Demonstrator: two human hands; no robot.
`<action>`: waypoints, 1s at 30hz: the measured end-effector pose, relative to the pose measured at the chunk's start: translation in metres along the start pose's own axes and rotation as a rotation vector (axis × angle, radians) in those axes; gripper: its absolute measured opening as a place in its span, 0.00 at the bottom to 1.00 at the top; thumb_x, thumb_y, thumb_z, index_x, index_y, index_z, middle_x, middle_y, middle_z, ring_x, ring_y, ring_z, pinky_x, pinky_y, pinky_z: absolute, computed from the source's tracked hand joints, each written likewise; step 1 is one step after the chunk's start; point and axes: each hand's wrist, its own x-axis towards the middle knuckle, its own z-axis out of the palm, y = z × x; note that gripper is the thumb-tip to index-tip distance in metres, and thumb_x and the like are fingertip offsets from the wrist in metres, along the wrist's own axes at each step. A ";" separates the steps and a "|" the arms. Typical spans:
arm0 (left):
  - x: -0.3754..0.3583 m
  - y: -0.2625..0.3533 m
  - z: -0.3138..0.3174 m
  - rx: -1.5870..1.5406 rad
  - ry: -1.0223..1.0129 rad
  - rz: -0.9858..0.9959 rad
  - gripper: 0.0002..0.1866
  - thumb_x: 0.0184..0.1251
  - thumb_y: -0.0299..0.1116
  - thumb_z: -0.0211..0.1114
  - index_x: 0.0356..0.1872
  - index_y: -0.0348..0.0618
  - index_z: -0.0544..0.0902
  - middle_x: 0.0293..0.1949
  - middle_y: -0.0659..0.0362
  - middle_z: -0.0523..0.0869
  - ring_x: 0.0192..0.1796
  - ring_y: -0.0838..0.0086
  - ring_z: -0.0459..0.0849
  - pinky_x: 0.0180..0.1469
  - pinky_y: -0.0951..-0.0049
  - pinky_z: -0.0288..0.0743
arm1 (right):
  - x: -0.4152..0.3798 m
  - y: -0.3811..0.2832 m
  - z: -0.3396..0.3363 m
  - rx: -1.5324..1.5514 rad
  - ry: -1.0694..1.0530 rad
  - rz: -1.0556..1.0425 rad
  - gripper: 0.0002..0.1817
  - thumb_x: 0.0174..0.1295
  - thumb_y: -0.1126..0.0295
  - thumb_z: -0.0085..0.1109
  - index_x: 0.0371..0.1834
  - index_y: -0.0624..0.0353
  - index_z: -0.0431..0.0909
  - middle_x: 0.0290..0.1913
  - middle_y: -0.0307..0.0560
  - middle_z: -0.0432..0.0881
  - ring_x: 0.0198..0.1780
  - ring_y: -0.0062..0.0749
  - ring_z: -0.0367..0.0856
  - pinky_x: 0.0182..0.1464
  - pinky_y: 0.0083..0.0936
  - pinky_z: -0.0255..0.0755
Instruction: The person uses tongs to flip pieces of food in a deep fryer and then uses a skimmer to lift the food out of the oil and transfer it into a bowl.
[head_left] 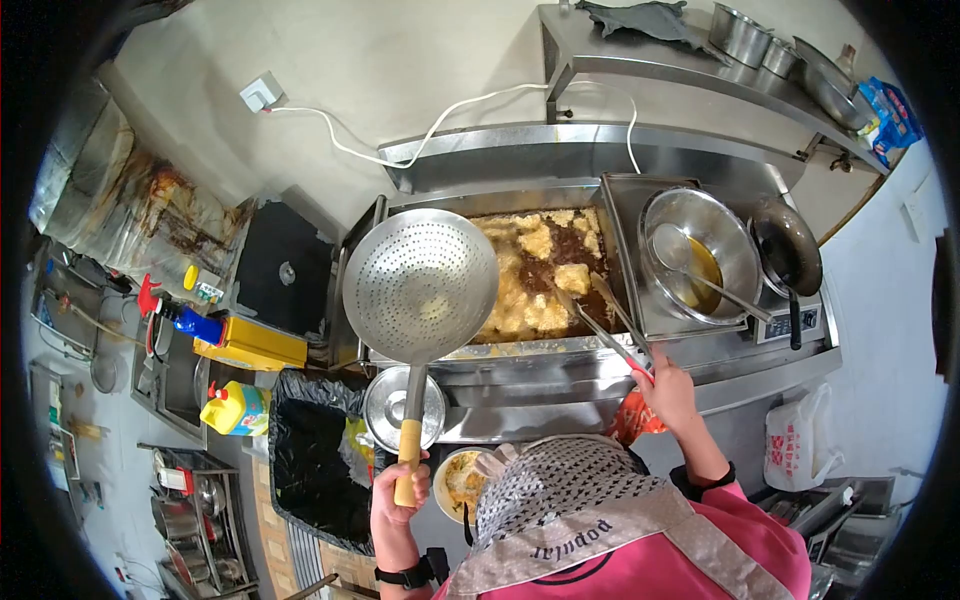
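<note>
Left hand [398, 492] grips skimmer [420, 285], right hand [668, 392] tongs [612, 335] (over fryer [540, 275])

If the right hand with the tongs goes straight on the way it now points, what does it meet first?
Probably the fried pieces in the fryer vat. The right hand holds tongs aimed up-left into the oil, tips close to a golden piece. Depth is unclear from above.

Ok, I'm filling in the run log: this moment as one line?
left hand: holds skimmer above fryer | right hand: holds tongs reaching into oil | fried pieces floating
</note>
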 end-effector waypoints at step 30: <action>0.032 -0.034 -0.031 -0.053 -0.136 -0.009 0.15 0.53 0.28 0.56 0.45 0.41 0.72 0.22 0.63 0.69 0.15 0.82 0.64 0.16 0.83 0.58 | 0.085 -0.082 0.011 -0.285 -0.217 -0.170 0.18 0.50 0.56 0.62 0.31 0.61 0.76 0.27 0.53 0.82 0.32 0.44 0.83 0.34 0.35 0.75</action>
